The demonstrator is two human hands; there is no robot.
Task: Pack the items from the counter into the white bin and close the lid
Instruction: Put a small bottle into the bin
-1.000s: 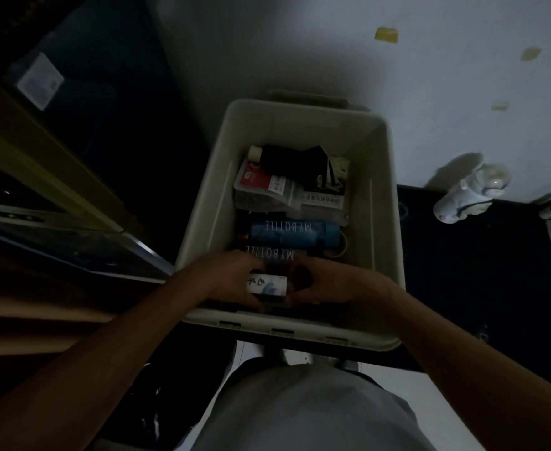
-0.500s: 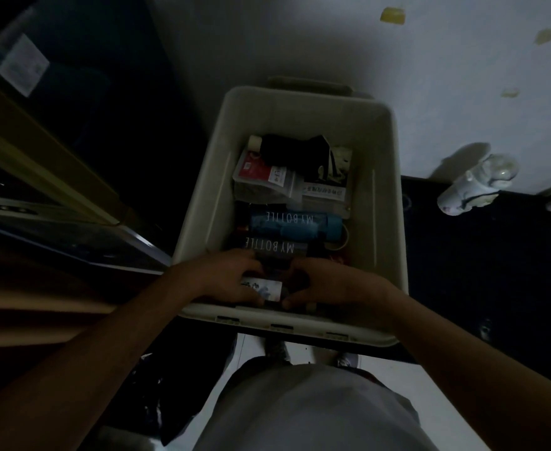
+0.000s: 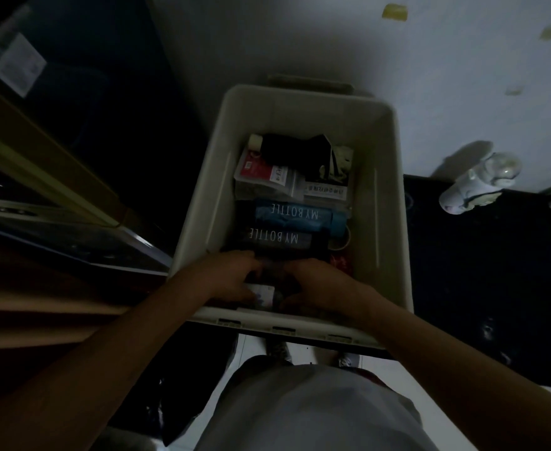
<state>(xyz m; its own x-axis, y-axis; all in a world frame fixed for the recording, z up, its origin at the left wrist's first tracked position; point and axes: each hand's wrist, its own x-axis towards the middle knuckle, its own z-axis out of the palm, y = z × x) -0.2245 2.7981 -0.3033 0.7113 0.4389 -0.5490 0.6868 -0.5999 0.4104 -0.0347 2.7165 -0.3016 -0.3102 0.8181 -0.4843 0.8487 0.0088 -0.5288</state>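
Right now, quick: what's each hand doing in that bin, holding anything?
Left hand: curled round the white-labelled item, low in the white bin.
Right hand: curled round the same item's dark other end.

Dim room: pale wall (image 3: pixel 300 34) behind, dark surface (image 3: pixel 482 275) right, wooden furniture (image 3: pixel 39 151) left

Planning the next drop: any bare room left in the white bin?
Only a narrow strip along the right wall of the white bin, beside the packets and blue bottle. Near end is crowded: left hand and right hand around a small labelled item.
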